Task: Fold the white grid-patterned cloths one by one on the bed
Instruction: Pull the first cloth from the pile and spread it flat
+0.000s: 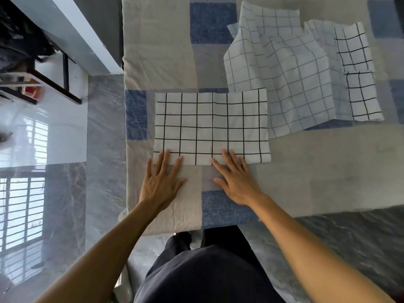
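- The folded grid cloth point(211, 126) lay flat near the bed's point(157, 47) near-left corner.
- The left hand point(162, 182) and right hand point(237, 181) lay flat, fingers straight, fingertips on its near edge, grasping nothing.
- Unfolded grid cloths point(293, 68) lay crumpled far right, touching it.

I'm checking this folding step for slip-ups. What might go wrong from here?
The folded cloth overlaps the unfolded pile at its right edge, so pulling the next cloth may drag it askew. The left hand and right hand press flat only on its near edge; sliding them could ruck the layers.
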The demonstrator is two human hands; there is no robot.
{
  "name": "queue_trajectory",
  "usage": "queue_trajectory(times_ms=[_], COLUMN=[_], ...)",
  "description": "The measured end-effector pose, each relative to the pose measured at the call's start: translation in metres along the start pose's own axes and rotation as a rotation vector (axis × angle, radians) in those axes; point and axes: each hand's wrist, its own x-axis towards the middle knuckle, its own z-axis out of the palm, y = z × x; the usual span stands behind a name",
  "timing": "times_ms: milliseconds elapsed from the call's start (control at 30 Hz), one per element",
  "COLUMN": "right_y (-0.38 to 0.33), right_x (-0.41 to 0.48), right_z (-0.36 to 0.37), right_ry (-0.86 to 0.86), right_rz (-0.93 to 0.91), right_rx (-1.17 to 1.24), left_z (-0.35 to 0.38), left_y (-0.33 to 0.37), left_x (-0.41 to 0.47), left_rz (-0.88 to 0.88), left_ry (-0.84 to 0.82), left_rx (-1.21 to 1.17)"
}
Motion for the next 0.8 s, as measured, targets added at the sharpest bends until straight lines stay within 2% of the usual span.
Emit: queue_trajectory(times_ms=[167,300,400,533,733,800], right_y=[-0.008,-0.01,0.002,0.021,0.032,0.03], right_x=[0.016,0.05,0.07,0.08,0.08,0.084], right_z=[-0.026,-0.044,-0.047,-0.042,-0.039,-0.042], right_ry=[0.204,0.255,0.25,0.226,0.343,0.375], right_rz=[0.011,0.077,0.133,0.087,0.012,-0.007], right_rx=[0.16,0.166,0.14,0.081,0.089,0.087], left_z=[-0.024,-0.04,-0.04,-0.025,-0.023,-0.026], left_y=[0.017,0.037,0.046,0.045,0.049,0.052], left_x=[0.034,0.073,0.092,0.092,0.091,0.098], left_rz=[0.094,0.096,0.039,-0.12,-0.157,-0.12], left_ry=[0.105,0.12,0.081,0.019,0.066,0.114], left_rx=[-0.015,-0.086,-0.11,-0.163,-0.167,-0.163])
